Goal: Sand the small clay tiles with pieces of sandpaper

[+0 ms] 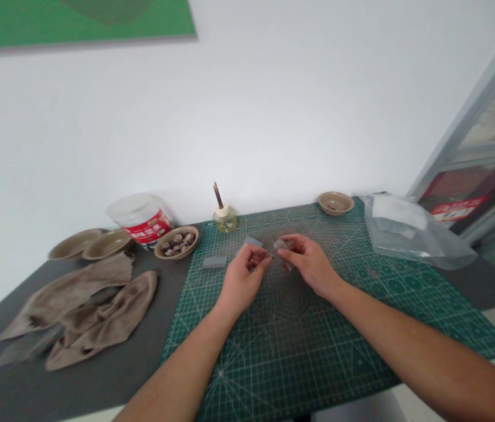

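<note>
Over the middle of the green cutting mat [326, 346], my two hands work close together. My left hand [245, 275] is closed in a pinch; the small thing at its fingertips is too tiny to name. A small grey folded sheet [290, 266], possibly sandpaper, is pinched between the thumb and fingers of my right hand [311, 264]. One flat grey piece [215, 262] lies on the mat left of my left hand. Another grey piece [253, 241] shows just behind that hand, partly hidden by it.
Left of the mat lie brown cloths [106, 316]. Behind them stand a bowl of brownish lumps [177, 242], two shallow bowls [75, 243] and a red-labelled tub [142, 223]. A glass bottle with sticks [225, 220], a small bowl [335, 203] and a clear plastic bag [405, 234] line the back.
</note>
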The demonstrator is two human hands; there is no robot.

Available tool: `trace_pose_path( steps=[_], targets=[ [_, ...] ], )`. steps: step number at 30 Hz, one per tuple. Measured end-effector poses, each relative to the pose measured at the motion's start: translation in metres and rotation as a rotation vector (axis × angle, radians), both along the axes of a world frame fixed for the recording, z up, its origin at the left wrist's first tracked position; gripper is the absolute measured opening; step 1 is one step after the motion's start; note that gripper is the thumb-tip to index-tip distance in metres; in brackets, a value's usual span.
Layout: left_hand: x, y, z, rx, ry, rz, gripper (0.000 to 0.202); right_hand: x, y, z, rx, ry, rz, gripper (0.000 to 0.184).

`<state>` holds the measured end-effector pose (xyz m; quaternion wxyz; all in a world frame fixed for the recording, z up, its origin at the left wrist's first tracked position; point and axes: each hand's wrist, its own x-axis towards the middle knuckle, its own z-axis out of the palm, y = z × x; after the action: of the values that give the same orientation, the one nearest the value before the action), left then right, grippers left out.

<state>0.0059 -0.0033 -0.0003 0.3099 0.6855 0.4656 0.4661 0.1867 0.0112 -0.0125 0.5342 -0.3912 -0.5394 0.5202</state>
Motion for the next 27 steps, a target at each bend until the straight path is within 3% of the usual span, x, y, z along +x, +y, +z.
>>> trace_pose_path(
  steps=[3, 11, 15, 23, 27],
  targets=[
    [-0.0009, 0.0023, -0.0024, -0.019, -0.005, -0.023, 0.021, -0.0020, 0.0002, -0.0012, -0.026, 0.088, 0.026, 0.040],
    [-0.0036, 0.0066, -0.0037, -0.077, -0.033, -0.032, 0.018, -0.0012, -0.0006, -0.0009, -0.015, -0.069, 0.082, 0.038],
    [-0.0049, 0.0082, -0.0055, -0.085, -0.057, -0.028, 0.016, 0.0012, -0.0004, -0.0029, -0.001, -0.175, 0.064, 0.024],
    [-0.0056, 0.0089, -0.0065, -0.086, -0.068, -0.030, 0.014, -0.0010, -0.0011, -0.0013, -0.004, -0.103, 0.102, 0.022],
    [-0.0066, 0.0106, -0.0065, -0.096, -0.095, -0.019, 0.020, 0.0001, -0.0008, -0.0006, -0.005, -0.164, 0.105, 0.027]
  ],
)
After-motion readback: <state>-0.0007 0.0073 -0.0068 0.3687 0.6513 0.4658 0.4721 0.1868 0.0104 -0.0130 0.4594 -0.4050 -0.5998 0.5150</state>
